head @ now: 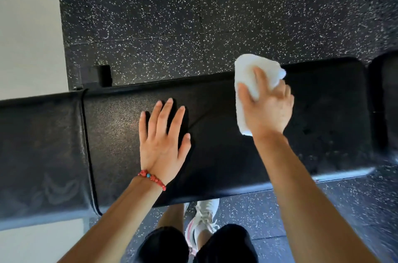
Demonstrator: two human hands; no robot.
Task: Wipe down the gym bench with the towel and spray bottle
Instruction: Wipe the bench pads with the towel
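Right hand (268, 109) presses a folded white terry towel (254, 81) onto the black padded vinyl worktop (226, 155); left hand (164, 140) lies flat beside it.

The worktop runs left to right across mid-frame over black speckled rubber flooring (193, 15), a pale wall (28, 25) at upper left. A red bead bracelet (151, 178) circles the left wrist; a white sneaker (205, 213) shows at bottom centre. The towel's long axis runs top to bottom, at the pad's far edge, right of centre. It lies under the right grip, fingers curled over it, clutching; the left grip is released, fingers spread.
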